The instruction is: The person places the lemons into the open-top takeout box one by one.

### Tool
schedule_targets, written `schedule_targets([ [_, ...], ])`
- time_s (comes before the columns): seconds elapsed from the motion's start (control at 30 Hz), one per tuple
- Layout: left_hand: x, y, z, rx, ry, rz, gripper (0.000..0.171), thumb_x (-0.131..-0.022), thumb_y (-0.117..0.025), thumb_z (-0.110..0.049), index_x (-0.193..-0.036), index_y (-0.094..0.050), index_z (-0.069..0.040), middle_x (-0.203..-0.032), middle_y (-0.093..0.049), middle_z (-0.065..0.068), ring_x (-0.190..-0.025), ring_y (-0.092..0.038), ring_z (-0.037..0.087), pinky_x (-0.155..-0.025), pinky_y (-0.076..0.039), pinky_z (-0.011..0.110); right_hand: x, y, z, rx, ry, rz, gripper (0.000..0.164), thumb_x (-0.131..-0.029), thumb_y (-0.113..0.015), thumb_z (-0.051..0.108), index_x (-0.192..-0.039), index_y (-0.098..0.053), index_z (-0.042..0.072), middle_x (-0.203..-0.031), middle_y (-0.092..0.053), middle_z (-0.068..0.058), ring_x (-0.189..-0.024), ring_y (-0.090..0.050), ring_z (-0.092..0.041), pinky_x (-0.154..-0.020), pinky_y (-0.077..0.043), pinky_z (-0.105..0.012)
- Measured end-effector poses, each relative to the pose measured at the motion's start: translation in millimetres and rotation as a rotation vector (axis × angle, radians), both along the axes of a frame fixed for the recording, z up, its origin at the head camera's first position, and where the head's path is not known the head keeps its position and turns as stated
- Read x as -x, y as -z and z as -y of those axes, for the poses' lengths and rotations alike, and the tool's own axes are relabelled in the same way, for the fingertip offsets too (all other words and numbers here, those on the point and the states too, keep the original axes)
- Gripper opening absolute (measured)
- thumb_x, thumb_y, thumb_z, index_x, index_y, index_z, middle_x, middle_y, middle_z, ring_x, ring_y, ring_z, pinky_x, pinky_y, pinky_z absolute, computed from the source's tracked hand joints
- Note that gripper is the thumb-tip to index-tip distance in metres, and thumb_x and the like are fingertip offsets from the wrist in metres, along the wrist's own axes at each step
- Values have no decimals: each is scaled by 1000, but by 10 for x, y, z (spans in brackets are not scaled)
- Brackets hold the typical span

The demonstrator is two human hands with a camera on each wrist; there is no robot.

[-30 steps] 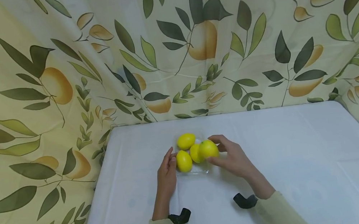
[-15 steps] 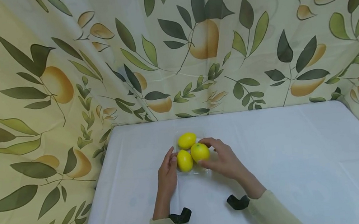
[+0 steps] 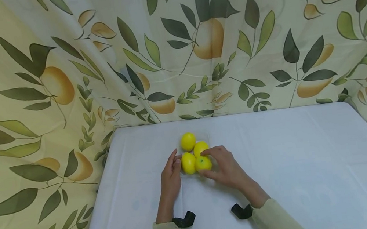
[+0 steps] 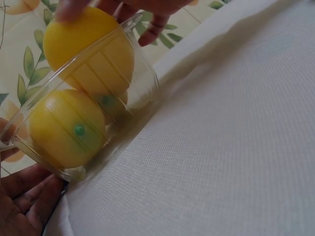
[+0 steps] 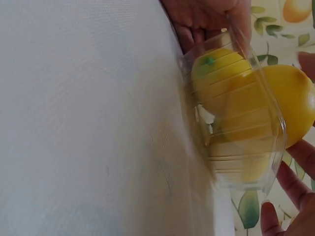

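A clear plastic container [image 4: 145,71] stands on the white-covered table with yellow lemons inside. My left hand [image 3: 171,176] holds its left side, the thumb at the rim and the fingers along the outer wall. In the head view, one lemon [image 3: 188,142] lies at the back, another lemon [image 3: 200,148] in front of it to the right, and a third lemon [image 3: 188,162] at the front left. My right hand [image 3: 223,166] grips a lemon [image 3: 203,163] between thumb and fingers at the front right. In the right wrist view that lemon [image 5: 290,101] bulges above the rim.
A white cloth [image 3: 291,163] covers the table, its far edge close to a leaf-and-fruit patterned curtain [image 3: 210,53]. Black curved pieces [image 3: 185,220] are fixed at both wrists, by the light sleeves [image 3: 278,219].
My right hand has moved left and toward me, lowering its lemon into the container's front right. The middle lemon has shifted back and the rear lemon has turned. My left hand keeps still.
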State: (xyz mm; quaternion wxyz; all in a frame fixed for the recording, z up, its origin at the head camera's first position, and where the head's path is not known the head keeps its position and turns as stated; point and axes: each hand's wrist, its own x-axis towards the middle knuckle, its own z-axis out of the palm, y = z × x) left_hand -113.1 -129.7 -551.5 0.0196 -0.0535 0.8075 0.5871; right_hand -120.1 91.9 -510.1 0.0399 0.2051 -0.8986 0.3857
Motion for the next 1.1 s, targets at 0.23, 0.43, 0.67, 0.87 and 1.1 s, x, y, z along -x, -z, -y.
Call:
schedule_targets([
  [0.23,29,-4,-4,-9,14,-16,48,-108,-42,-48,-155,-41,-37,-140,-61,-10,-131,-57,14,-115,-46,45,29,15,-7,28,-1,-76,37,-88,-78,41,-119,-73,22,-116,-73,8,-113,-51,-20,-90,-41,-43],
  [0.43,11,33,-14,-22,21,-11,46,-108,-42,-49,-153,-41,-42,-140,-60,-11,-131,-56,12,-115,-45,44,6,79,-1,-12,21,-120,35,-85,-82,38,-115,-74,22,-110,-75,9,-111,-52,-21,-88,-41,-44],
  [0.67,27,36,-40,-30,31,-12,47,-108,-42,-51,-154,-39,-44,-142,-59,-11,-132,-55,13,-115,-45,45,-9,78,-64,5,42,-41,40,-88,-80,39,-123,-70,21,-125,-70,3,-121,-54,-25,-102,-46,-51],
  [0.87,8,31,0,-35,7,0,49,-108,-44,-47,-156,-38,-41,-142,-58,-12,-129,-56,12,-114,-46,45,-38,11,-281,52,116,93,47,-97,-69,40,-139,-61,21,-141,-61,-3,-134,-50,-29,-111,-43,-59],
  [1.1,-56,-72,160,-6,-42,23,51,-107,-46,-46,-157,-38,-38,-144,-57,-10,-133,-55,17,-115,-45,49,-20,-84,-749,16,245,67,47,-101,-64,37,-143,-58,17,-145,-59,-9,-140,-46,-35,-112,-39,-63],
])
